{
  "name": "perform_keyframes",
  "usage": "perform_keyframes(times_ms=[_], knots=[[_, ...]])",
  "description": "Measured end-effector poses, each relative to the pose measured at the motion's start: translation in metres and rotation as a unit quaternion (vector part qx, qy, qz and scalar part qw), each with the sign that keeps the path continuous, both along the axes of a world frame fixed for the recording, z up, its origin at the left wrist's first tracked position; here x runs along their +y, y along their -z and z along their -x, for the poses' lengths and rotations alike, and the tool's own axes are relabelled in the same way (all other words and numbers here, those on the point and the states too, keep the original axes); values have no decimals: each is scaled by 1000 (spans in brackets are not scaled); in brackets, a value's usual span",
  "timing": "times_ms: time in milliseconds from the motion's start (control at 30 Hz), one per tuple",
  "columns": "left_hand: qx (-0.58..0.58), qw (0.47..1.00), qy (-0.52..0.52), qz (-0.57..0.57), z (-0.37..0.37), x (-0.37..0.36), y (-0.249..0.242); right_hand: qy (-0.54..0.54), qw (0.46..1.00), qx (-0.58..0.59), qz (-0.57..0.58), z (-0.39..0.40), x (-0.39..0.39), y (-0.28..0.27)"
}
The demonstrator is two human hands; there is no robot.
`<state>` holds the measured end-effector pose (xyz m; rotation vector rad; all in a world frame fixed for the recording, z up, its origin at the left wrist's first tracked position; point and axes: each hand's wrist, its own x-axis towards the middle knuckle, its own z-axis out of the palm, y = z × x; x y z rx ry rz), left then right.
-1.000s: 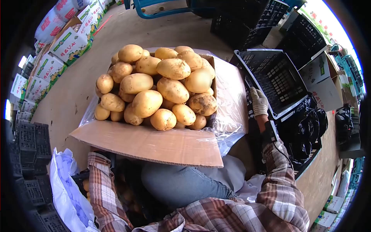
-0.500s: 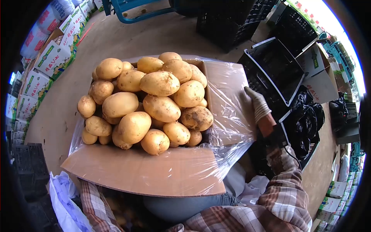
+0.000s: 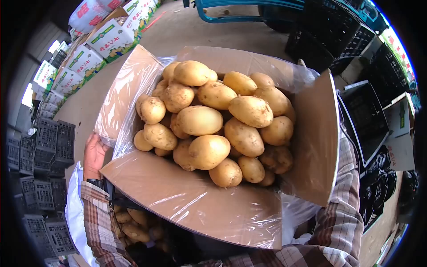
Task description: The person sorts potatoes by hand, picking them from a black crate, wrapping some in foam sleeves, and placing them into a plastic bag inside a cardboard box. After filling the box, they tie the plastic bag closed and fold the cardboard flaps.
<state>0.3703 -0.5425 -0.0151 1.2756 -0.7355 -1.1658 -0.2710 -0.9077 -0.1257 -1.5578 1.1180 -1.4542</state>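
An open cardboard box (image 3: pixel 313 133) lined with clear plastic film is heaped with yellow potatoes (image 3: pixel 200 120), a few of them with soil on their skins. My bare left hand (image 3: pixel 94 153) grips the box's left side below the raised left flap (image 3: pixel 122 95), its fingers partly behind the film. Round the right side reaches my right arm, in a plaid sleeve (image 3: pixel 338 196). Only a pale gloved fingertip of my right hand (image 3: pixel 301 63) shows, at the far right corner of the box; the rest is hidden behind the upright right flap.
More potatoes (image 3: pixel 135 224) lie below the box, near my left sleeve. Black crates (image 3: pixel 331 33) stand at the back right, with another black crate (image 3: pixel 367 118) nearer. Stacked crates (image 3: pixel 46 142) are at left, printed cartons (image 3: pixel 111 40) behind them. A blue metal frame (image 3: pixel 235 18) is at the back.
The box now sits further right in view and is turned, its left and right flaps raised. My left hand has appeared at its left side. My right hand has moved from the right flap to the far corner.
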Motion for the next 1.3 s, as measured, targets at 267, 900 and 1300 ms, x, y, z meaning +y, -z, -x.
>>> perform_keyframes(times_ms=[267,900,1300], knots=[[126,990,-47,-36,51,-23,3,-272,888,-242,-281,-27,48,-146],[-103,991,2,86,170,-61,-190,-175,980,41,-87,-89,72,-244],[-196,934,-5,-299,201,87,-128,57,924,372,-69,17,121,-208]])
